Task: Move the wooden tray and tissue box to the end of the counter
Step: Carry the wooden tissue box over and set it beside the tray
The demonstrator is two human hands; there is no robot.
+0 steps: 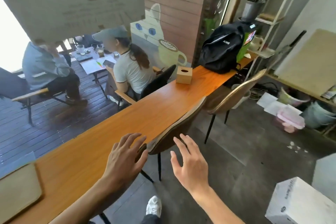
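Both hands, left hand and right hand, are hovering with fingers spread, holding nothing; reaching the tissue box needs stepping along the table.

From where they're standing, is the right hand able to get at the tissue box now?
Probably not yet. The right hand hangs open and empty above a chair back, and the tissue box stands well up the counter near the black backpack. Nothing blocks the bare countertop between; walking closer looks necessary.
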